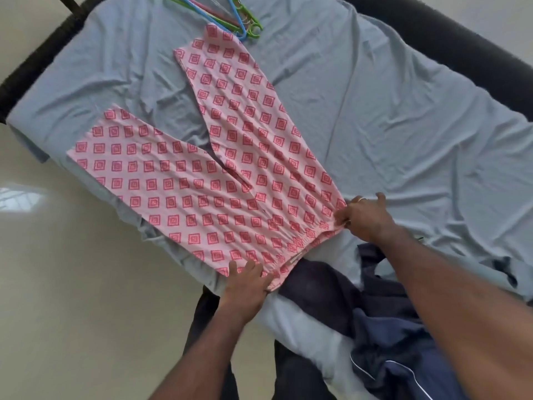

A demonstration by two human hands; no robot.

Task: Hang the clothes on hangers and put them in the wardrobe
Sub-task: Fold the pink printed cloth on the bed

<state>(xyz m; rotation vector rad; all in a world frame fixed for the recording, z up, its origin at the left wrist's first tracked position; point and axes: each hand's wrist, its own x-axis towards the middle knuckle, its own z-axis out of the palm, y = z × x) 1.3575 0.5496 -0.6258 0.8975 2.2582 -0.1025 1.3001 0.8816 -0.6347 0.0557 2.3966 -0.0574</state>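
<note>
Pink trousers [230, 168] with a red diamond print lie spread flat on the bed, legs pointing away from me and splayed apart. My left hand [248, 287] presses on the near left corner of the elastic waistband, fingers curled on the cloth. My right hand [364, 217] pinches the waistband's right corner, a ring on one finger. A bunch of plastic hangers [230, 15], green, blue and pink, lies at the far end of the bed, just beyond one trouser leg.
A light blue sheet [389, 125] covers the bed, which has a dark frame [461, 44]. Dark navy clothes [383, 336] are heaped at the near corner under my right arm. Pale glossy floor [72, 284] lies to the left.
</note>
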